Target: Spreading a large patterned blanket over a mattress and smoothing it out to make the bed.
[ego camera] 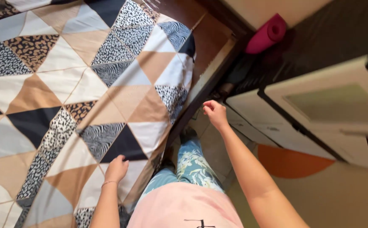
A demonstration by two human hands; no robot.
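The left hand (116,168) lies palm-down on the patterned bedsheet (66,84), near the bed's edge, fingers together and pressed flat on the cloth; a thin bracelet (109,183) circles the wrist. Whether the fingertips pinch any fabric cannot be told, since they are turned away from the camera. The right hand (215,112) is lifted in the air beside the bed's corner, curled into a loose fist with the knuckles showing; it touches nothing visible, and whether something small sits inside the fist is hidden.

The bedsheet, printed in triangles of tan, white, grey, navy and animal spots, covers the bed and runs out of view at the left and top edges. Past its far corner a strip of dark wooden bed frame (211,42) shows. Below the hands are the person's pink top (184,209) and floral blue trousers (192,162), the feet lost in shadow by the bed.

To the right, a rolled pink mat (267,34) leans in a dark gap, its lower end hidden. A cream cabinet (319,105) is cut off by the frame's edge, and an orange half-round rug (291,162) lies partly under it.
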